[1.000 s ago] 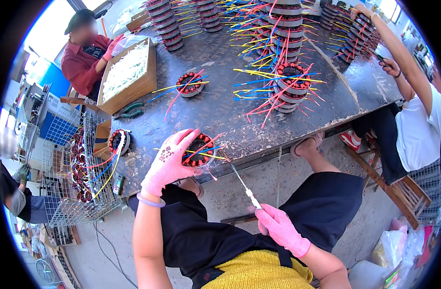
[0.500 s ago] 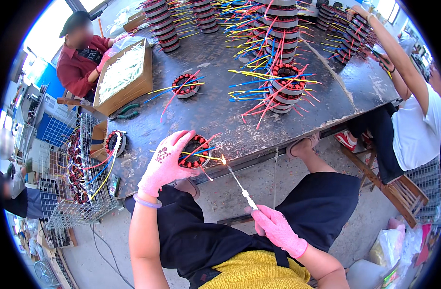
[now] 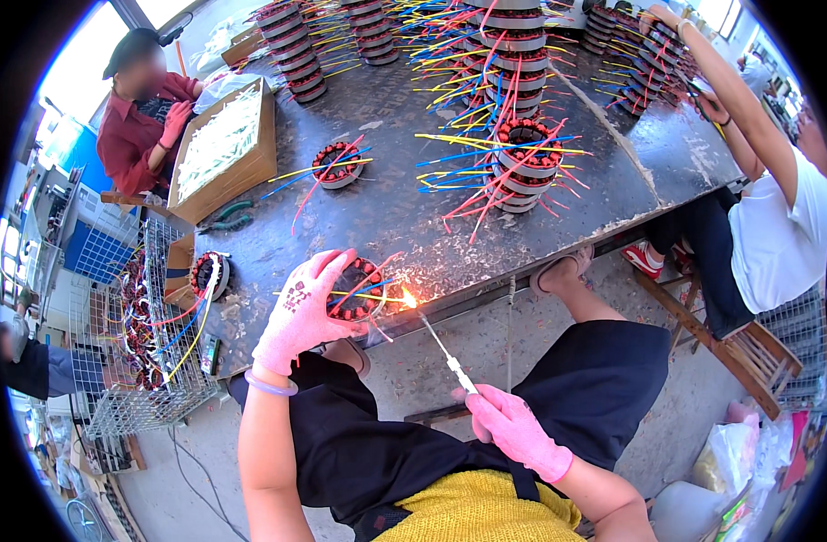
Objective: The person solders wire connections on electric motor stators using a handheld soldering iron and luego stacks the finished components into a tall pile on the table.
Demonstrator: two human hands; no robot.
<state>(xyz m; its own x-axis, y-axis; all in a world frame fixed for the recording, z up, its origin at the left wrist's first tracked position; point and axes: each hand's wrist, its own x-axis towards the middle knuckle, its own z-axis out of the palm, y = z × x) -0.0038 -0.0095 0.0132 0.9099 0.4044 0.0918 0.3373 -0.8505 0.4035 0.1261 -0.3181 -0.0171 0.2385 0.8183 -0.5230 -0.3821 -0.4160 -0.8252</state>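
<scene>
Probably midway: coil ring point(image 3: 363, 271) being clasped by left hand point(image 3: 300, 312) fingers, lit wand point(image 3: 455, 367) right of it by right hand point(image 3: 517, 429) fingers, wires point(image 3: 370, 295) loose.

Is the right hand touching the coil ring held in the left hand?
Apart. The head view shows grey floor between the right hand, which grips the white-handled lighter, and the coil ring.

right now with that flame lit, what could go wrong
The flame, burning close to the yellow wire, might scorch it. The gloved left hand, holding the wound stator nearby, could singe if the flame drifts. If the right hand slips on the long-necked lighter, the flame could swing.
</scene>
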